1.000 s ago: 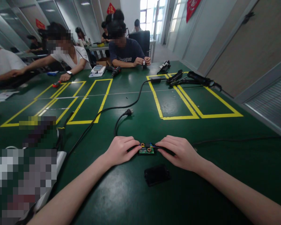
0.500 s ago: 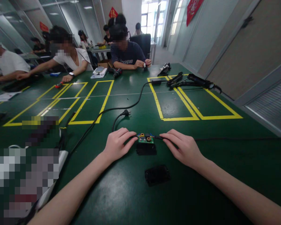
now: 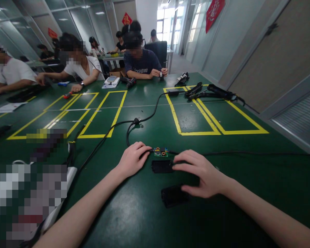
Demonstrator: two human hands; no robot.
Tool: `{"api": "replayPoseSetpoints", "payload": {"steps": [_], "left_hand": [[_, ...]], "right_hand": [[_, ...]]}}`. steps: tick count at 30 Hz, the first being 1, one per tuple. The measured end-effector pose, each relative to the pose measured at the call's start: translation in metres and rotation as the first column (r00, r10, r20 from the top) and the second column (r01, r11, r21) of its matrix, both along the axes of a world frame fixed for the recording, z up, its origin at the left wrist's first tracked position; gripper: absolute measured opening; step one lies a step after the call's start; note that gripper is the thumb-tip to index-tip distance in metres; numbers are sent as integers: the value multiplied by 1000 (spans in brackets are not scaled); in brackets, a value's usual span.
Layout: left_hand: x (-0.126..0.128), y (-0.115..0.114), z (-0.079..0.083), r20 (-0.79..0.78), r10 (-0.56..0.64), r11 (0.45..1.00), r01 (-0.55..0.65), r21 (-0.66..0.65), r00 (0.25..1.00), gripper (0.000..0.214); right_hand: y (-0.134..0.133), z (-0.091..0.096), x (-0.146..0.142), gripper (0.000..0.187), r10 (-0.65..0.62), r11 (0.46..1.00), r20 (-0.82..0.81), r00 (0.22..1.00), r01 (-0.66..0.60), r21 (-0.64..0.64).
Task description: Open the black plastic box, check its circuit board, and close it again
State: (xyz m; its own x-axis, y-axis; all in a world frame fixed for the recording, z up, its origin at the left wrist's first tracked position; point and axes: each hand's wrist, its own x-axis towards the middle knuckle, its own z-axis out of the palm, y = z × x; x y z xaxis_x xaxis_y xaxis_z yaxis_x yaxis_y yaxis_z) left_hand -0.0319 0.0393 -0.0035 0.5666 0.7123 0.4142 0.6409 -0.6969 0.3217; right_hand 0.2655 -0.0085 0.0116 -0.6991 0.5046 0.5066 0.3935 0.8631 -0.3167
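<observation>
My left hand [image 3: 135, 156] pinches a black power cord [image 3: 128, 132] where it meets a small green circuit board [image 3: 161, 152]. Copper-coloured rings stand on the board, and a second black cable [image 3: 222, 153] runs off to the right from it. Just below the board lies a black plastic case half [image 3: 161, 166]. A second black case half [image 3: 172, 195] rests closer to me. My right hand [image 3: 201, 172] is over the right ends of both halves, thumb and fingers wide apart; the fingertips reach the upper half and the thumb the lower one.
Yellow tape rectangles [image 3: 198, 133] mark the green table [image 3: 124, 210]. Black cabled parts [image 3: 214, 92] lie at the back right. A drill [image 3: 130, 82] is near a person in a dark shirt [image 3: 144, 62]. A pixelated area with a white edge covers the near left.
My right hand has let go of the right cable and moved down to the case halves, fingers spread. The board now lies beyond the upper half. The cord's plug has shifted away from me.
</observation>
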Motion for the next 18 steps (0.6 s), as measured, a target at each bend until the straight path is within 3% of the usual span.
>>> {"api": "replayPoseSetpoints", "payload": {"steps": [2, 4, 8, 12, 18], "left_hand": [[1, 0, 0, 3, 11, 1000, -11, -5, 1000, 20], [1, 0, -1, 4, 18, 1000, -18, -6, 1000, 20], [1, 1, -2, 6, 24, 1000, -24, -14, 1000, 20], [1, 1, -3, 6, 11, 1000, -11, -28, 1000, 20], [0, 2, -3, 13, 10, 999, -9, -33, 1000, 20]], "right_hand": [[-11, 4, -5, 50, 134, 988, 25, 991, -132, -74], [-19, 3, -11, 49, 158, 984, 81, 984, -150, -95], [-24, -8, -25, 29, 73, 997, 144, 987, -71, -21], [-18, -15, -34, 34, -42, 998, 104, 994, 37, 48], [-19, -9, -32, 33, 0, 1000, 72, 997, -1, 11]]}}
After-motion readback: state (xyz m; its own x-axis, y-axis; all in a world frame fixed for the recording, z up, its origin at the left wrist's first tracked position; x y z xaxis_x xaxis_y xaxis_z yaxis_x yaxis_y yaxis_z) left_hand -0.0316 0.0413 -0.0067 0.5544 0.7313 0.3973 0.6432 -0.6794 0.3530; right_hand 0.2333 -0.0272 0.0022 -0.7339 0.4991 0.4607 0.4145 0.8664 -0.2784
